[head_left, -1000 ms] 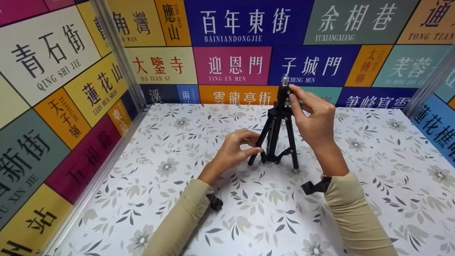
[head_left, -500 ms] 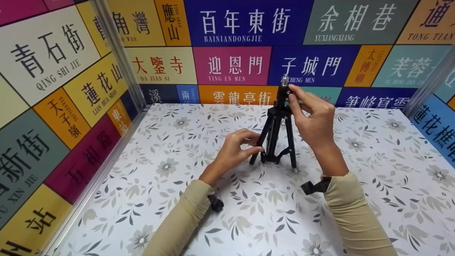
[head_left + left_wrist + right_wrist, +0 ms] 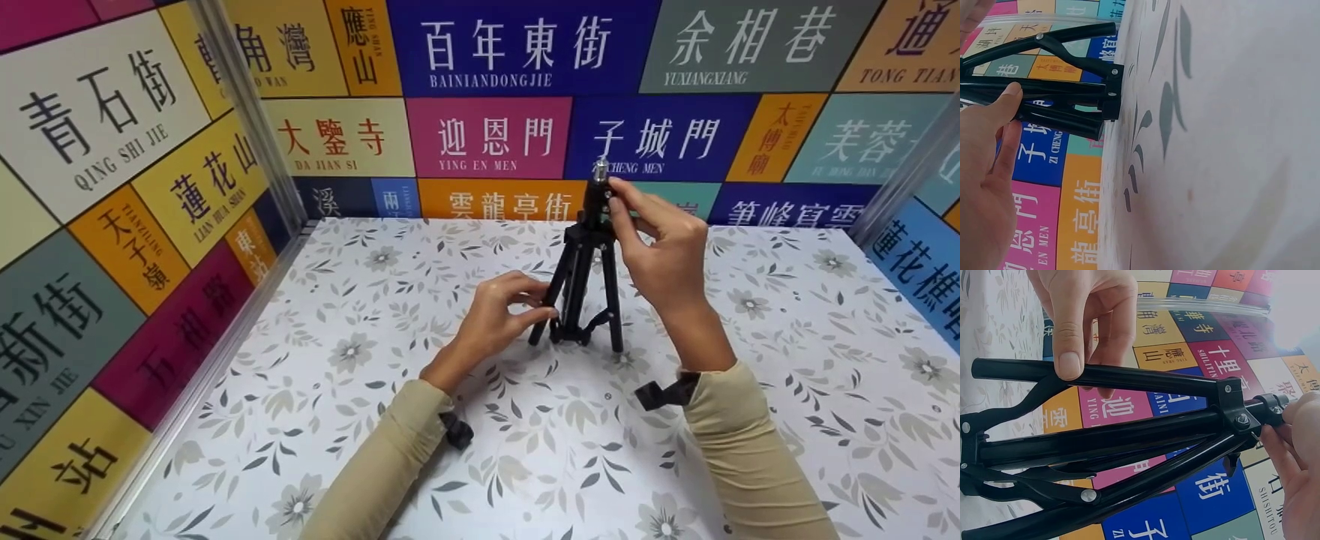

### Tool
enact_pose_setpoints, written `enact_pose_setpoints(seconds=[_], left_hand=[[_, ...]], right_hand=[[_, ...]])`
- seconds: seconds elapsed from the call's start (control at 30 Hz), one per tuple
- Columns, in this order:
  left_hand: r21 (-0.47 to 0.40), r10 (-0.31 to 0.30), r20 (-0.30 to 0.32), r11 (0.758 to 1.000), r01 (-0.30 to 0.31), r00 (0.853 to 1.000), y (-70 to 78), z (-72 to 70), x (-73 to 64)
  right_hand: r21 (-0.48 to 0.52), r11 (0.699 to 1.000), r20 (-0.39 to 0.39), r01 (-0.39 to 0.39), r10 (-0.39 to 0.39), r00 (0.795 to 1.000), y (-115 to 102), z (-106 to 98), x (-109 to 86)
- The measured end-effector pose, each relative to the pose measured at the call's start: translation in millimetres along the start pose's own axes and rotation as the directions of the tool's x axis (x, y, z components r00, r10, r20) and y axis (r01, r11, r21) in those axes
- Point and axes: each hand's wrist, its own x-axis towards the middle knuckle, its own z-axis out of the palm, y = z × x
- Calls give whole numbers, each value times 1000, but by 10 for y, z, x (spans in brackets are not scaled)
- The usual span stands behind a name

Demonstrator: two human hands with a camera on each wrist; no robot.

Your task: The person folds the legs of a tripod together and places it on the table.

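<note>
A wall of coloured panels with street names (image 3: 491,139) fills the view's twelve o'clock side and wraps round to ten o'clock. Below it, the floral tabletop (image 3: 570,465) spreads down to six o'clock. A beige left sleeve (image 3: 386,465) enters from seven o'clock, a matching right sleeve (image 3: 750,450) from five.

The black tripod (image 3: 576,281) stands roughly upright at one o'clock from the tabletop's middle, its legs partly spread; whether every foot touches the cloth I cannot tell. The right hand (image 3: 664,240), at two o'clock from the tripod's middle, pinches the neck between thumb and fingers, the gap closed down to that narrow part. The left hand (image 3: 499,307), at eight o'clock, pinches one leg (image 3: 1151,377) low down: the thumb presses on the near side, the bent fingers lie behind, and a rounded gap shows between them.

A small black mount sits at each cuff, left (image 3: 457,430) and right (image 3: 664,392). Smallest, a silvery stud (image 3: 601,171) tops the neck at twelve o'clock.
</note>
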Motion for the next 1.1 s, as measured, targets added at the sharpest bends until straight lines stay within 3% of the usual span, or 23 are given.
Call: enact_pose_setpoints(seconds=[0.33,1.1], left_hand=[[89,-11,3,996,10,1000,28,-7,11],[109,-38,-52,993,44,998,103,51,22]], right_hand=[[18,1000,1,-12,12,1000,11,-2,7],[2,1000,-12,-17,17,1000,-37,-2,13]])
